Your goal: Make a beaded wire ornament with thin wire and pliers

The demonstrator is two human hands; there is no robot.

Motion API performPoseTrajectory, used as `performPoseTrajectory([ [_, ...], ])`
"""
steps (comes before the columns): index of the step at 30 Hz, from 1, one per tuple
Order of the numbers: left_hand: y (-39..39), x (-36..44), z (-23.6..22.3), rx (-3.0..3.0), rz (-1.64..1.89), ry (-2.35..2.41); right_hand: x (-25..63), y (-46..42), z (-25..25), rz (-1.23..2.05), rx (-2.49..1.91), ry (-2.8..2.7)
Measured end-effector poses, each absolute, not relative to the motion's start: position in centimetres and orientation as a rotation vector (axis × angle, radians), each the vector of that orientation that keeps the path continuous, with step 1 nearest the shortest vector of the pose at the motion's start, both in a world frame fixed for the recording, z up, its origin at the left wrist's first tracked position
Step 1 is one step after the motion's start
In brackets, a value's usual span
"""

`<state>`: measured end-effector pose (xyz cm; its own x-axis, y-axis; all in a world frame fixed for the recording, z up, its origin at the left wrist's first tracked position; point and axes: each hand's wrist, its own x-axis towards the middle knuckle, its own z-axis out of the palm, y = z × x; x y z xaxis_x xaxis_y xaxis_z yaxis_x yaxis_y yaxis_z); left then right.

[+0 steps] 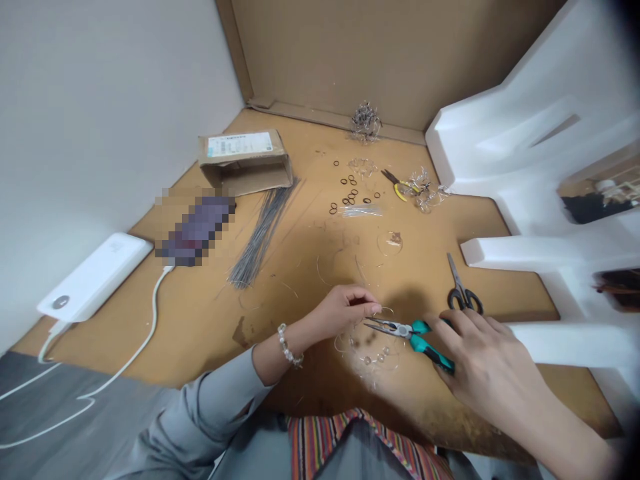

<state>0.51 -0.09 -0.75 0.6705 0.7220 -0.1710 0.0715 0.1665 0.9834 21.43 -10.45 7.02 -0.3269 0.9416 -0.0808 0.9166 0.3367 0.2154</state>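
My left hand pinches a thin wire between thumb and fingertips, and the wire curves out to the right. In my right hand are needle-nose pliers with teal and black handles. Their long jaws point left and lie just below my left fingertips; whether they touch the wire, I cannot tell. Under the pliers, several clear round beads and loose thin wire lie on the table. A pair of black-handled scissors rests just beyond my right hand.
A bundle of grey wires lies beside an open cardboard box. Several dark rings, yellow-handled cutters and tangled wire pieces are farther back. At left are a white power bank and cable; white foam borders the right.
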Motion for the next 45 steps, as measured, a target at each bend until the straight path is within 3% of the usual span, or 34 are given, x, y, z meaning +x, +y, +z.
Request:
performPoseTrajectory([
  [14,-0.4,0.9,-1.0,1.279,0.591,0.912,19.5,-10.7,7.1,0.324,1.811,2.38],
  [45,1.5,0.4,-2.1,1.105,0.468,0.679,21.2,-10.6,4.7,0.199,1.85,2.289],
])
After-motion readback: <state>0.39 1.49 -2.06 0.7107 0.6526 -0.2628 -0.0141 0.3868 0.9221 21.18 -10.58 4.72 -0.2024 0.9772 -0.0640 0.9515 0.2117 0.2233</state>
